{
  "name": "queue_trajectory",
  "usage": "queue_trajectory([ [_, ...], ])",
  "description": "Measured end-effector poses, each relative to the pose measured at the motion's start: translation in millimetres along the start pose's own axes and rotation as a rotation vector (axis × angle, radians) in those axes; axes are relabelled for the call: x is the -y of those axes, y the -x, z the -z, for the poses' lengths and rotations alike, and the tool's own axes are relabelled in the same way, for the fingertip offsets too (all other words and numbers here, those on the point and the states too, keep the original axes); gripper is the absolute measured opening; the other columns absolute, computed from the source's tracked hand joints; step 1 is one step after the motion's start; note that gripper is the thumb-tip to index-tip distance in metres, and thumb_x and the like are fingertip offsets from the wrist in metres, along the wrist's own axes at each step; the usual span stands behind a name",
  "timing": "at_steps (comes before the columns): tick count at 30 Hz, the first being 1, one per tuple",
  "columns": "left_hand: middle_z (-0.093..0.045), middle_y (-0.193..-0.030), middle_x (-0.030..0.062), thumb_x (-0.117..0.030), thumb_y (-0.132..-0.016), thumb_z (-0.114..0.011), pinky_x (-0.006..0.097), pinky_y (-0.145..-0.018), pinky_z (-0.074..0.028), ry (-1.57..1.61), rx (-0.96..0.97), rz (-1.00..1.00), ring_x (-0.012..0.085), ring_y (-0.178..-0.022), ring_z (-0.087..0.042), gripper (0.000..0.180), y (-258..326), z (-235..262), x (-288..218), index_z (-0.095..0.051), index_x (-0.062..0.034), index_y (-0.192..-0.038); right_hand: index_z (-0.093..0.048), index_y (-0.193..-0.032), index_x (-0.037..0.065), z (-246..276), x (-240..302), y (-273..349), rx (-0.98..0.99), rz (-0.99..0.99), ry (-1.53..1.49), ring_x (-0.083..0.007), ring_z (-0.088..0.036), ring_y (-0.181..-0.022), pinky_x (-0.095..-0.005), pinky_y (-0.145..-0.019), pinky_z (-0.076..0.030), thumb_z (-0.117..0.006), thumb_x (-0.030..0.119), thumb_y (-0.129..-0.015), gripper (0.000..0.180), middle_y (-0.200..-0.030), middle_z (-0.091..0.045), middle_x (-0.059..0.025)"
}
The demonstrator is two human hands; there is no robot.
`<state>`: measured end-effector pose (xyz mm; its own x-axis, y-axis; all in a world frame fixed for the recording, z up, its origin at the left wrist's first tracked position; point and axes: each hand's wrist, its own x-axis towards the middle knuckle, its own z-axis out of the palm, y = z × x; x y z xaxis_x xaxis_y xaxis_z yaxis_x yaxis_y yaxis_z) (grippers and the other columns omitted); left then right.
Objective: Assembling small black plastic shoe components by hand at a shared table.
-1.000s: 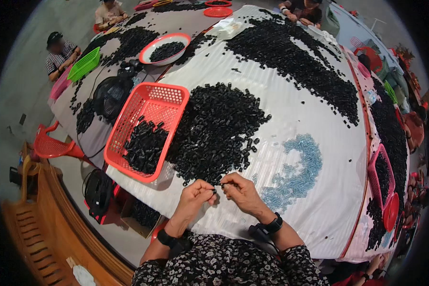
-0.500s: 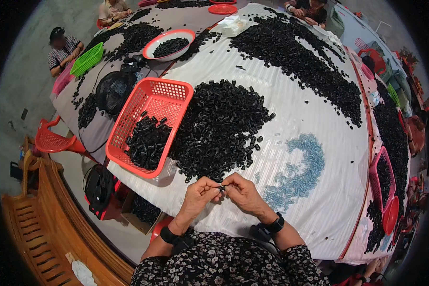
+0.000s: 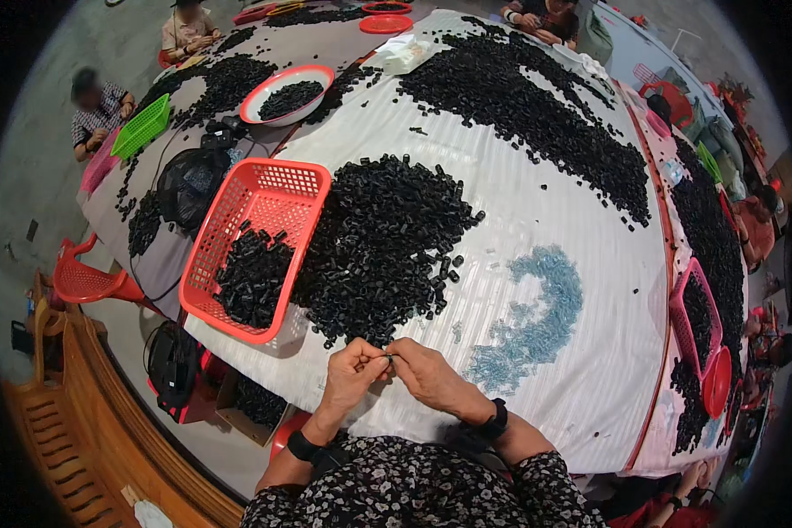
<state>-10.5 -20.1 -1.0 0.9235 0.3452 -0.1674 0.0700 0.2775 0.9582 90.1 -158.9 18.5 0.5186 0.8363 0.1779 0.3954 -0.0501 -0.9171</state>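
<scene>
Left hand (image 3: 352,373): fingers curled, thumb and fingertip nearly together, pinching one side of the small dark piece (image 3: 388,357).
Right hand (image 3: 424,377): curled the same way, meets left hand at the fingertips; hard to say which carries more of the grip.
Small dark piece: held where both hands meet, just off the near end of the black heap (image 3: 378,242); shows a hint of teal, too small to tell whether made of one part or two.
Red basket (image 3: 277,209): stands left of black heap, just beside it; part filled with black pieces (image 3: 253,280), red bottom showing at far end.
Clear tubes (image 3: 559,290): spread bluish and loose in a crescent, right of hands.
Done: hard to confirm; maybe the basket load, judging by separation only.
Left: plenty, by the look of it; black heap large and loose, clear tubes many, piece in hand probably mid-handling.
Edges: tabletop (image 3: 612,370) corner comes close to near end of red basket; near-left edge slants past left forearm. Worth minding both.
Room: widest on white cloth right of clear tubes, out to the red seam (image 3: 658,387), only stray dark bits there; tighter between black heap and clear tubes.
</scene>
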Motion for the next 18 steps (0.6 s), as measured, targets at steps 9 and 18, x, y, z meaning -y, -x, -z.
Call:
queue_trajectory([
  [9, -0.06, -0.066, 0.0006, 0.0, -0.081, -0.063, 0.019, -0.052, -0.043, -0.222, -0.175, -0.059, 0.003, -0.06, -0.052, 0.009, -2.4, -10.2, 10.9, -0.057, 0.0005, -0.074, -0.046, -0.104, -0.006, -11.9, 0.4, 0.5, -0.086, 0.25, 0.493, -0.0285, -0.055, -0.076, -0.0356, -0.066, -0.047, -0.058, 0.005, -0.074, 0.034, -0.079, -0.051, -0.0145],
  [18, -0.057, -0.063, -0.0016, 0.001, -0.079, -0.063, 0.02, -0.051, -0.04, -0.269, -0.264, -0.115, 0.0015, -0.059, -0.047, 0.008, 0.2, -30.1, 13.2, -0.058, 0.001, -0.072, -0.048, -0.109, -0.006, -21.6, -11.1, 8.9, -0.118, 0.099, 0.612, -0.0307, -0.057, -0.072, -0.0387, -0.06, -0.048, -0.06, 0.005, -0.069, 0.043, -0.079, -0.053, -0.0159],
])
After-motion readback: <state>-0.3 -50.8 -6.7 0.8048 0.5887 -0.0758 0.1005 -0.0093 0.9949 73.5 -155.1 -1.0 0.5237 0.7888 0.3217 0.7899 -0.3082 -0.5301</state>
